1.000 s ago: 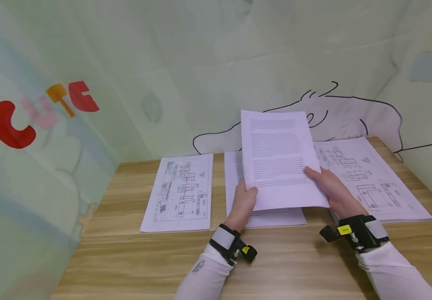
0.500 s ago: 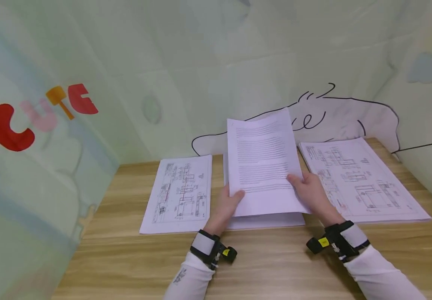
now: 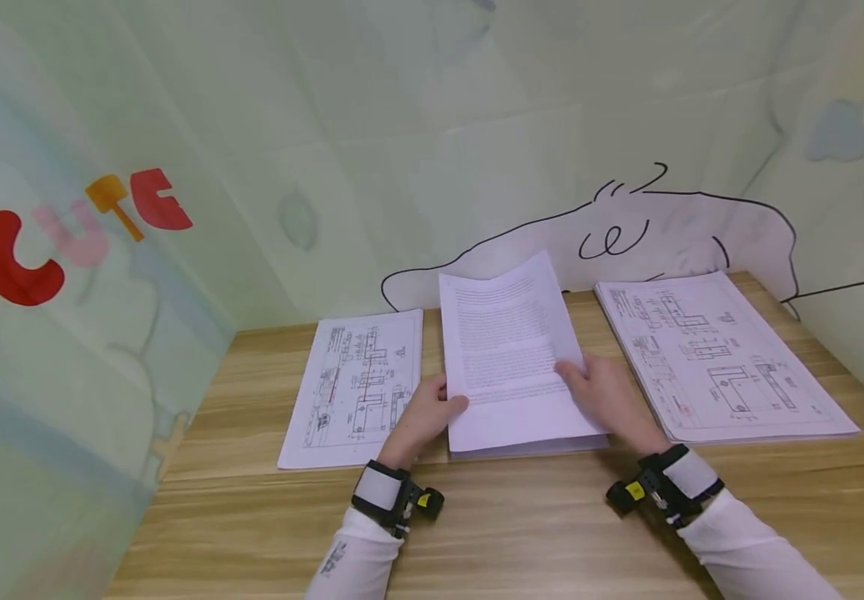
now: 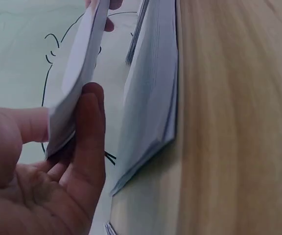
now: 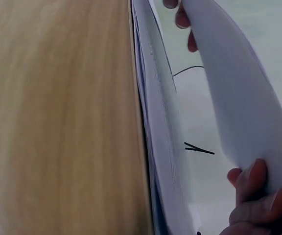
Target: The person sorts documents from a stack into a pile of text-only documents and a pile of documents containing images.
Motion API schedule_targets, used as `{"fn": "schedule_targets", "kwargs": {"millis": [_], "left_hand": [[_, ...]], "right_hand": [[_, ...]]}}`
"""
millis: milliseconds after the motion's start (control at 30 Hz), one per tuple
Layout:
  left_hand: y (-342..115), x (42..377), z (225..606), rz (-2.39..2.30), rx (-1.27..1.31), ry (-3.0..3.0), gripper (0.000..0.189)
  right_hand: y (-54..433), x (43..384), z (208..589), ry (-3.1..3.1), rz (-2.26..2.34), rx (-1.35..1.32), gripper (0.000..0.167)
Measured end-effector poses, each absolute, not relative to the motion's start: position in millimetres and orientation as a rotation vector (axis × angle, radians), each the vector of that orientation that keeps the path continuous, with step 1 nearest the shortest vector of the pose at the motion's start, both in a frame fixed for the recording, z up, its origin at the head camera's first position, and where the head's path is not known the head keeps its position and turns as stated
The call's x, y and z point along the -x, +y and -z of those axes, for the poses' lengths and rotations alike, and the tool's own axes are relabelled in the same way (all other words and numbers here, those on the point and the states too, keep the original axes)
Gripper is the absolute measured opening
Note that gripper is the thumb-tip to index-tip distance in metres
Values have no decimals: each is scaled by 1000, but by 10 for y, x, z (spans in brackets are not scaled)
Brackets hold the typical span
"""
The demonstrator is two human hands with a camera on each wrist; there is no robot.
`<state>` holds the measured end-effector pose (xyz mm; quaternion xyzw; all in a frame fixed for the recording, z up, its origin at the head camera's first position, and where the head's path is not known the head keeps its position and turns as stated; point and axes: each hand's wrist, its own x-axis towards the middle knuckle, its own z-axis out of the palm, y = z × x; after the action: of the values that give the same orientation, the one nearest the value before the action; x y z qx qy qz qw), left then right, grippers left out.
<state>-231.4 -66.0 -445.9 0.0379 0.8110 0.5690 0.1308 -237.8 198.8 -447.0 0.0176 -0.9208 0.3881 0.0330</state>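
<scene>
A sheaf of printed text pages (image 3: 502, 358) is held tilted up, its top edge bowed. My left hand (image 3: 420, 417) pinches its lower left side, thumb on the printed face and fingers behind. The right hand (image 3: 611, 400) grips the right side the same way. Beneath lies another paper stack (image 3: 532, 447), mostly hidden in the head view. A gap shows in the left wrist view between the held sheaf (image 4: 77, 73) and the lower stack (image 4: 153, 93). From the right wrist, fingers (image 5: 258, 208) press the back of the sheaf.
A stack of technical drawings (image 3: 352, 387) lies to the left on the wooden table (image 3: 506, 533). Another, thicker stack of drawings (image 3: 724, 358) lies to the right. A printed cloth backdrop (image 3: 432, 150) rises behind the table's back edge.
Both hands have brought the sheaf left and down, closer over the middle stack. Its top edge has become more bowed. The drawing stack on the right is now uncovered.
</scene>
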Motion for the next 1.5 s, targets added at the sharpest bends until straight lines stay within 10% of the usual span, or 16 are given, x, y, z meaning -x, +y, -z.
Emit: {"fn": "schedule_targets", "kwargs": {"millis": [1300,1500], "left_hand": [[-713,2358,4461,-1553,163,2468,40],[-664,2357,4410,-1560,53,2618,42]], "right_hand": [[2196,2382,4418,-2972,-745,-98,26],[2426,2375,4210,-2897,-729,-37,43]]}}
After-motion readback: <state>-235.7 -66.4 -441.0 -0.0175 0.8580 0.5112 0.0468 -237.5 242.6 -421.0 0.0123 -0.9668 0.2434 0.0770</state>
